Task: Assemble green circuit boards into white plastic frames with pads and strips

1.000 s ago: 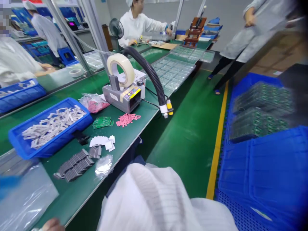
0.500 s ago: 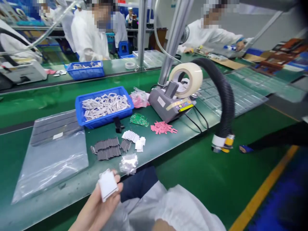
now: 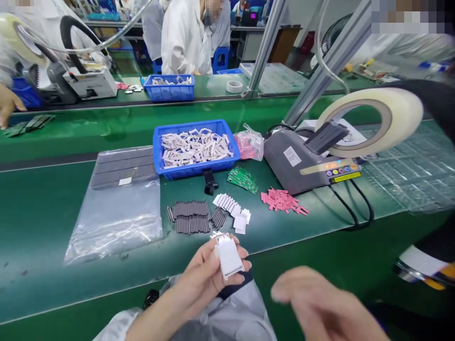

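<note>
We've got a white rectangular piece (image 3: pixel 228 255) held in the left hand (image 3: pixel 202 279), fingers (image 3: pixel 239 265) curled round it, just above the table (image 3: pixel 42 227) edge. Right hand (image 3: pixel 316 303) is open, blurred, empty. Step looks like handling this one piece; next move calls for right fingers on it.

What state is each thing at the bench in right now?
Left hand, gripping a white rectangular piece.
Right hand, open, empty, motion-blurred.
Blue crate, full of white pieces.
Tape roll, mounted on the tape dispenser.
Clear plastic bag, flat, dark strips inside.
Green circuit boards, loosely stacked.
</note>
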### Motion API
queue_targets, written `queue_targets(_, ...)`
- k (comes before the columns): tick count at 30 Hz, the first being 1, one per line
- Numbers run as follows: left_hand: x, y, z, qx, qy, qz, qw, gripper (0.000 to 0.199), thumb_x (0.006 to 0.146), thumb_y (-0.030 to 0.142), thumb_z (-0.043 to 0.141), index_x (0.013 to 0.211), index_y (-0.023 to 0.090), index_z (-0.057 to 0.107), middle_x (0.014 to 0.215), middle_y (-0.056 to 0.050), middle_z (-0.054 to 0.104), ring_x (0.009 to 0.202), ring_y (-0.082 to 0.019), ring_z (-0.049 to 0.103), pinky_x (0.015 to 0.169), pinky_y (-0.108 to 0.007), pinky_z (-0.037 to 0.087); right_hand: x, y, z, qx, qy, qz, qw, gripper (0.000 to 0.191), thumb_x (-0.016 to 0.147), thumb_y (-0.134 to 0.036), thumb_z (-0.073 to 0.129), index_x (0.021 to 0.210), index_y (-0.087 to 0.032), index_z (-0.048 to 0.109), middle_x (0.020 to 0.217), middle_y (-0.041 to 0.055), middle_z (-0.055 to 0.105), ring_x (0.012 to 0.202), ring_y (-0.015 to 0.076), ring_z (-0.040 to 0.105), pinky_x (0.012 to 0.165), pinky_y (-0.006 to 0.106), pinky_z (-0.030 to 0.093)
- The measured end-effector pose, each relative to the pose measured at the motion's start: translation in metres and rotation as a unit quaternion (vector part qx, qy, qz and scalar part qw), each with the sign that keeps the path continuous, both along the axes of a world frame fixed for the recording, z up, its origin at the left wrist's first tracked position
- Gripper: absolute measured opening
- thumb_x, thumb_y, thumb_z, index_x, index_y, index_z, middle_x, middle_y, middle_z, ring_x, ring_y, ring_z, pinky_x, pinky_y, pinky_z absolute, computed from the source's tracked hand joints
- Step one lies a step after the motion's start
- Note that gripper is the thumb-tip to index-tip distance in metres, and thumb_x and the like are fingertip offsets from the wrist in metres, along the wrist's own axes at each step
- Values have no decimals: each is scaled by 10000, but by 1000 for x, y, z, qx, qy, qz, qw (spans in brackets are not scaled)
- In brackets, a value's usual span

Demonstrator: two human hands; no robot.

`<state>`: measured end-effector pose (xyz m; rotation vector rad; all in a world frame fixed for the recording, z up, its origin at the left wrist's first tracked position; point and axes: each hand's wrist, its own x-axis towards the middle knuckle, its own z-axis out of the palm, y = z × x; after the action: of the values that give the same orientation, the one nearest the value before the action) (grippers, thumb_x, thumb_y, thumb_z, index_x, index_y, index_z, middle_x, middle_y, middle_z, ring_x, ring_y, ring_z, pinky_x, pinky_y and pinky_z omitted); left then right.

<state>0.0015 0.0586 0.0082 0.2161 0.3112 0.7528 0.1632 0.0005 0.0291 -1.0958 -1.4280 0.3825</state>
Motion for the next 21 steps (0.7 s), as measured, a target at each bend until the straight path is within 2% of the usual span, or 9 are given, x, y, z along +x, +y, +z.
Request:
queue_targets(1, -1, -1, -3, -13, 14, 1, 1000, 243, 759, 299, 724, 974, 187, 715, 876, -5, 760, 801, -110, 709, 693, -163, 580, 11, 10, -8, -9, -24, -69, 997, 170, 845, -110, 574, 958, -231, 610, 712, 11, 666, 644, 165, 639, 545, 297, 538)
queue_targets(2, -3, -3, -6, -28, 30, 2, 999, 244, 754, 304, 728, 971, 192, 718, 873, -8, 760, 794, -109, 707, 690, -164, 578, 23, 20, -18, -36, -64, -149, 986, 151, 823, -106, 606, 912, -225, 631, 747, 14, 678, 681, 162, 648, 589, 289, 543)
queue_targets(3, -5, -4, -8, -42, 44, 0, 998, 245, 747, 311, 733, 965, 199, 722, 870, -9, 760, 787, -108, 706, 683, -163, 575, 35, 31, -28, -67, -108, -199, 972, 90, 820, -145, 628, 868, -220, 642, 756, 11, 683, 684, 153, 648, 611, 274, 542)
queue_targets(5, -9, -6, -11, -67, 70, -9, 995, 253, 732, 328, 744, 957, 213, 726, 867, -5, 758, 783, -104, 701, 673, -161, 568, 57, 52, -51, -121, -161, -209, 957, 64, 837, -253, 620, 846, -196, 647, 776, 27, 686, 653, 148, 638, 562, 259, 537)
queue_targets(7, -13, -7, -11, -88, 97, -25, 991, 273, 706, 350, 760, 944, 221, 731, 857, 4, 754, 782, -101, 692, 671, -163, 560, 72, 69, -70, -131, -189, -221, 948, 160, 828, -340, 627, 865, -188, 657, 770, 34, 675, 610, 145, 605, 498, 254, 506)
queue_targets(10, -17, -7, -9, -114, 136, -43, 983, 290, 660, 356, 787, 916, 228, 739, 844, 14, 751, 783, -104, 683, 676, -176, 557, 80, 84, -88, -131, -233, -231, 936, 259, 803, -440, 639, 887, -199, 682, 791, 38, 663, 554, 133, 549, 525, 281, 494)
queue_targets(13, -17, -7, -10, -134, 157, -41, 978, 277, 648, 335, 797, 897, 226, 744, 846, 5, 755, 786, -114, 686, 674, -184, 557, 82, 88, -94, -128, -265, -216, 931, 270, 834, -457, 600, 860, -205, 692, 790, 29, 658, 535, 119, 533, 553, 278, 492)
queue_targets(16, -12, -7, -17, -131, 139, -36, 981, 287, 662, 336, 791, 915, 209, 742, 854, -20, 753, 781, -125, 688, 665, -188, 557, 87, 86, -96, -116, -286, -216, 926, 249, 846, -431, 598, 867, -202, 693, 784, 27, 653, 524, 115, 523, 547, 272, 485)
queue_targets(21, -1, -9, -29, -104, 87, -36, 990, 277, 705, 342, 762, 946, 207, 736, 868, -32, 751, 778, -127, 693, 648, -175, 556, 96, 82, -100, -69, -326, -224, 916, 168, 843, -346, 626, 844, -202, 711, 760, 45, 632, 724, 175, 602, 664, 301, 495)
